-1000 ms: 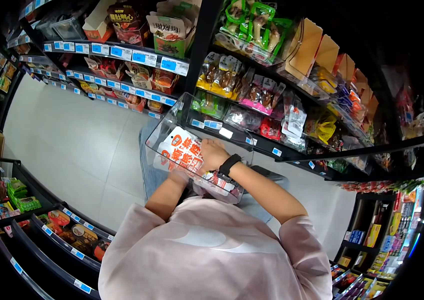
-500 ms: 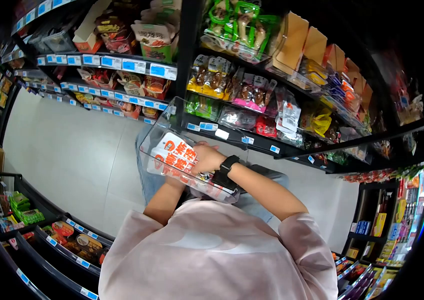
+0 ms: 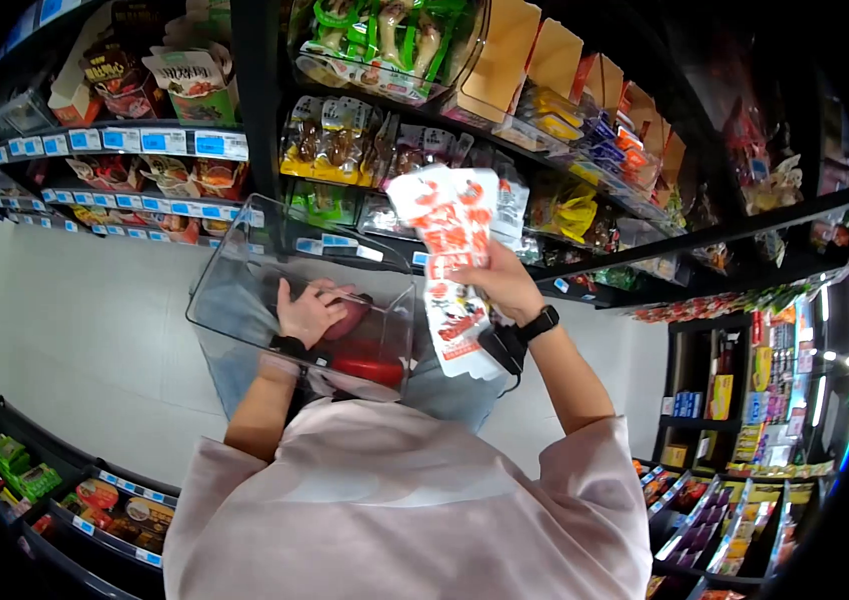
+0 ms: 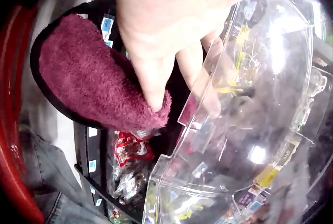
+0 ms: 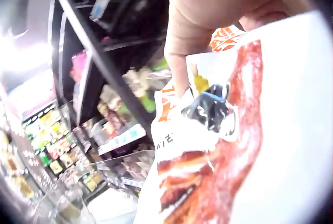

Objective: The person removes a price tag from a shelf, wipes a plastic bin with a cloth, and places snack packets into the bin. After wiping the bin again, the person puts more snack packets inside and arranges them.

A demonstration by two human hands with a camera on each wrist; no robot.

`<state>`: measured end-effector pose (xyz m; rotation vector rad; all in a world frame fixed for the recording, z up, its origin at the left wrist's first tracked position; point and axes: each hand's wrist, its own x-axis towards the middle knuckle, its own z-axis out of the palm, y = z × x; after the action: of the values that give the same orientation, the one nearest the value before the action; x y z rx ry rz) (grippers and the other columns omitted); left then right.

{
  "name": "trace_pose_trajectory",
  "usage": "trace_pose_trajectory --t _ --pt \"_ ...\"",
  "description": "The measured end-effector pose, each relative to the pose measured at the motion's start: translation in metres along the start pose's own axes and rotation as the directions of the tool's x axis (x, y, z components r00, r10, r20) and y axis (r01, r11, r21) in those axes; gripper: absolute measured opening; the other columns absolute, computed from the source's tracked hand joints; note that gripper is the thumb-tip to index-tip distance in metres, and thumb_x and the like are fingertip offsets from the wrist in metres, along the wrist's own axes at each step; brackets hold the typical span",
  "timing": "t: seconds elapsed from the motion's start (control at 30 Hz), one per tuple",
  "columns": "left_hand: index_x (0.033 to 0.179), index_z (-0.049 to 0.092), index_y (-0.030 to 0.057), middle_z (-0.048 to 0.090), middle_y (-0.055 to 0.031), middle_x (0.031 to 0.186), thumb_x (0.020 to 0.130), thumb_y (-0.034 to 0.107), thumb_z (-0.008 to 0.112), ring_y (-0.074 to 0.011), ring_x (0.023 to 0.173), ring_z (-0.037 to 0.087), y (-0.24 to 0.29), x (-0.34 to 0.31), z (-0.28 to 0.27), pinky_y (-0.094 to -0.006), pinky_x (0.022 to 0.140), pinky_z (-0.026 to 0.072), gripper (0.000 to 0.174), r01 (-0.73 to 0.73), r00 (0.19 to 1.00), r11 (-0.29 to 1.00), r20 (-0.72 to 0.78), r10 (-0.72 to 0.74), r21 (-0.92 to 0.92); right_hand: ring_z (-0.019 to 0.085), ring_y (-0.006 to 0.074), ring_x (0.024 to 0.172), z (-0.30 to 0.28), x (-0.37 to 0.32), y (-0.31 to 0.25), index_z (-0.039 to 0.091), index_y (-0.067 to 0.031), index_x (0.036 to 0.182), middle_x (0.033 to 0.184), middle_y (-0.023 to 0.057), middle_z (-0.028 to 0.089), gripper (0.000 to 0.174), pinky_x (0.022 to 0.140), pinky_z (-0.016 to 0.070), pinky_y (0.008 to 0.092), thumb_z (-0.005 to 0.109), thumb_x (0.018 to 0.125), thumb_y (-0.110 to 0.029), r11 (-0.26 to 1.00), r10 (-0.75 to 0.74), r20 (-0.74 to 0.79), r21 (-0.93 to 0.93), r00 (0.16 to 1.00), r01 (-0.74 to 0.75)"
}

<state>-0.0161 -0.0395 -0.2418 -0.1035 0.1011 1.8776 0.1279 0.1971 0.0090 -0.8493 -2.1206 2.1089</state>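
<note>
My left hand [image 3: 311, 316] is at the clear plastic bin [image 3: 207, 322]. In the left wrist view its thumb lies on a plush maroon cloth [image 4: 86, 70] with a black border, and the other fingers reach behind it, partly hidden by the bin's clear wall [image 4: 260, 109]. My right hand [image 3: 507, 284] grips long white snack packets [image 3: 442, 225] with red print, fanned out to the right of the bin. The right wrist view shows these packets [image 5: 281, 114] close up, with a printed picture of reddish meat. Right fingertips are hidden behind the packets.
Ahead stands a black shelf [image 3: 360, 182] with hanging bagged snacks and open cardboard boxes [image 3: 503, 62]. A shiny red object [image 3: 363, 364] shows low through the bin. Blue price tags [image 3: 145, 140] line the left shelves. Pale tiled floor [image 3: 75, 310] lies left.
My right hand has lifted the white packets out of the bin to the right. My left hand is now seen on the maroon cloth, and the view has shifted to the right.
</note>
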Motion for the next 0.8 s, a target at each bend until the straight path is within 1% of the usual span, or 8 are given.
trace_pose_trajectory --t 0.13,0.17,0.2,0.4,0.47,0.6,0.7,0.8 --pt "0.109 0.054 0.0050 0.044 -0.0324 0.129 0.080 0.075 0.027 -0.0380 0.102 0.050 -0.004 0.002 0.003 -0.0472 0.090 0.0374 0.081 -0.015 1.000 1.000 -0.017 0.016 0.026 0.062 0.0197 0.096 -0.092 -0.001 0.060 0.056 0.0001 0.112 0.109 0.0093 0.063 0.031 0.084 0.0498 0.0308 0.062 0.081 0.000 0.892 0.293 -0.151 0.398 0.944 -0.214" --pt "0.109 0.054 0.0051 0.044 -0.0322 0.129 0.080 0.075 0.027 -0.0377 0.102 0.051 -0.004 0.002 0.004 -0.0469 0.090 0.0373 0.081 -0.004 1.000 0.999 -0.025 0.005 0.049 0.063 0.0211 0.095 -0.156 0.015 0.114 0.057 -0.0001 0.110 0.108 0.0094 0.063 0.028 0.083 0.0510 0.0332 0.060 0.083 -0.005 0.984 0.122 -0.151 0.147 0.981 -0.099" --pt "0.108 0.054 0.0052 0.044 -0.0320 0.129 0.080 0.075 0.027 -0.0374 0.101 0.052 -0.004 0.002 0.005 -0.0466 0.091 0.0372 0.080 0.010 0.999 0.997 -0.036 -0.008 0.076 0.063 0.0206 0.096 -0.133 0.012 0.061 0.058 -0.0008 0.108 0.107 0.0080 0.064 0.025 0.082 0.0511 0.0340 0.060 0.085 -0.010 0.867 0.324 -0.207 0.455 0.923 -0.202" --pt "0.110 0.055 0.0028 0.040 -0.0363 0.130 0.081 0.072 0.031 -0.0420 0.097 0.051 -0.003 0.007 -0.006 -0.0498 0.092 0.0370 0.079 0.018 1.000 0.999 -0.001 -0.018 -0.029 0.061 0.0138 0.067 -0.234 0.113 0.054 0.064 -0.0066 0.088 0.082 0.0004 0.065 0.021 0.056 0.0481 0.0287 0.073 0.077 -0.022 0.960 0.263 -0.359 0.189 0.895 -0.206" --pt "0.111 0.055 0.0034 0.036 -0.0381 0.132 0.081 0.071 0.034 -0.0444 0.097 0.050 -0.002 0.005 -0.002 -0.0506 0.093 0.0355 0.077 -0.005 0.998 0.999 -0.058 0.002 -0.052 0.057 0.0143 0.055 -0.283 0.167 0.084 0.064 -0.0072 0.084 0.069 -0.0009 0.059 0.018 0.044 0.0422 0.0300 0.067 0.081 -0.025 0.940 0.264 -0.640 0.004 0.721 -0.341" --pt "0.113 0.055 0.0071 0.032 -0.0393 0.134 0.079 0.073 0.035 -0.0457 0.100 0.048 -0.001 0.009 -0.017 -0.0507 0.093 0.0330 0.077 -0.008 1.000 0.996 0.000 0.009 -0.086 0.043 0.0100 0.046 -0.290 0.204 0.088 0.061 -0.0118 0.080 0.058 -0.0024 0.047 0.013 0.041 0.0327 0.0252 0.056 0.088 -0.020 0.959 0.158 -0.597 0.283 0.787 0.023" --pt "0.112 0.055 0.0046 0.034 -0.0398 0.132 0.081 0.072 0.033 -0.0474 0.101 0.049 -0.001 0.011 -0.013 -0.0525 0.094 0.0335 0.078 -0.001 1.000 0.993 -0.004 0.001 -0.120 0.038 0.0123 0.046 -0.250 0.160 0.061 0.057 -0.0048 0.080 0.058 -0.0008 0.048 0.015 0.043 0.0291 0.0283 0.056 0.088 -0.018 0.979 0.148 -0.586 0.199 0.797 -0.035" --pt "0.112 0.056 0.0025 0.036 -0.0398 0.131 0.082 0.072 0.032 -0.0478 0.101 0.050 -0.002 0.011 -0.005 -0.0533 0.094 0.0345 0.079 0.002 0.998 0.997 -0.056 -0.006 -0.073 0.056 0.0151 0.088 -0.210 0.108 0.095 0.058 0.0041 0.102 0.097 0.0091 0.062 0.023 0.077 0.0442 0.0254 0.060 0.085 -0.010 0.953 -0.288 -0.719 -0.152 0.632 0.261"
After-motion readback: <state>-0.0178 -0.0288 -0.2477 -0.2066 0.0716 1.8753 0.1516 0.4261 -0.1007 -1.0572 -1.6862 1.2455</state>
